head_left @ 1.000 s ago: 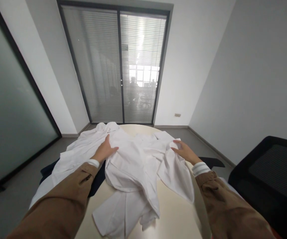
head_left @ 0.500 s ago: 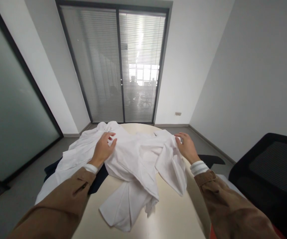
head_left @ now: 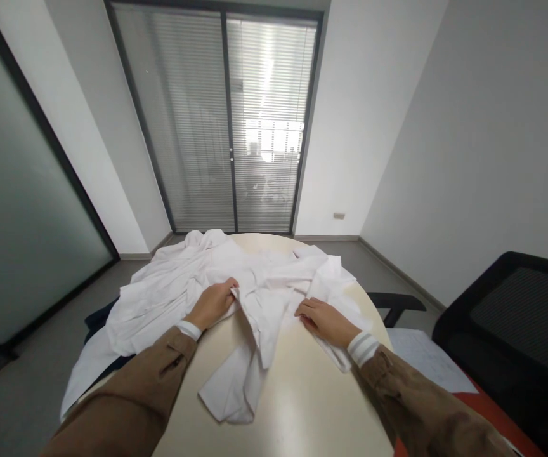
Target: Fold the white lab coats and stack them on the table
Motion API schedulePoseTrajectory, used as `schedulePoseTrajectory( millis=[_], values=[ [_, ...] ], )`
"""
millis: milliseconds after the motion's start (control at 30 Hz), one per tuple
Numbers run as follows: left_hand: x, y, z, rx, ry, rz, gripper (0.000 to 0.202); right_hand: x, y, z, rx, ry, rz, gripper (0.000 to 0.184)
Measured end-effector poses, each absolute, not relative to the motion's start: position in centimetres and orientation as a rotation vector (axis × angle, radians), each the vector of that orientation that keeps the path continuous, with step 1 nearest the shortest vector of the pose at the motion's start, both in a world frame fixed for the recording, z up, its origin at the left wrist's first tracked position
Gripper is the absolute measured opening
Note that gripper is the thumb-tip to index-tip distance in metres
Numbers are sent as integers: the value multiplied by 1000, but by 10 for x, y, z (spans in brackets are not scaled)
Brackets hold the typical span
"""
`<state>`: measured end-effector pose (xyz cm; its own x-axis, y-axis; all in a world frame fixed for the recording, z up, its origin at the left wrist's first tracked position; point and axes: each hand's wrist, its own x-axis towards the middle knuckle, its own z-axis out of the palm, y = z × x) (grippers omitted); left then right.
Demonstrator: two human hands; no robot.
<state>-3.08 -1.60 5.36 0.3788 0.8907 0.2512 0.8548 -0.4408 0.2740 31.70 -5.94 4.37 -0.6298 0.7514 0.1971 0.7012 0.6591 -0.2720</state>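
Observation:
A rumpled white shirt (head_left: 264,285) lies spread over the round table, one sleeve (head_left: 236,387) trailing toward me with its cuff end on the bare tabletop. My left hand (head_left: 214,303) is closed on an edge of the fabric, pinching it between thumb and fingers and lifting a fold. On the right part of the shirt, my right hand (head_left: 326,320) has its fingers curled down together onto the cloth; the thumb is mostly hidden beneath. More white cloth (head_left: 160,298) is heaped at the left, where I cannot tell how many garments overlap.
The cream table (head_left: 297,406) has a rounded far edge. Dark blue fabric (head_left: 97,317) shows under the white pile at the left. A black mesh chair (head_left: 507,317) stands at the right, beside papers (head_left: 426,355) and something red (head_left: 474,412). Glass doors with blinds (head_left: 226,127) are ahead.
Both hands have come down and closed on the shirt, the right moving inward and nearer to me. The fabric has flattened and shifted, and the trailing sleeve has moved slightly.

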Motion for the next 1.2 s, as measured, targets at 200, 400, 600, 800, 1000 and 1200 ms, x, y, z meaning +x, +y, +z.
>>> schedulePoseTrajectory(
  millis=[200, 400, 600, 800, 1000, 1200],
  values=[
    [-50, 5, 55, 2285, 1923, 725, 11, 343, -53, 57, -1193, -2726, 164, 18],
    [-38, -11, 68, 2248, 1882, 816, 19, 341, -58, 72, -1264, -2782, 110, 12],
    [-10, -51, 82, 2201, 1453, 751, 16, 313, -80, 63, -959, -2774, 272, 33],
    [4, -57, 55, 2031, 853, 936, 39, 311, -83, 41, -1001, -2573, 343, 16],
    [3, -47, 21, 2549, 917, 827, 59, 323, -79, 27, -898, -2225, 530, 15],
    [-2, -39, 21, 2705, 1049, 696, 37, 333, -72, 23, -928, -2080, 495, 31]
  ],
)
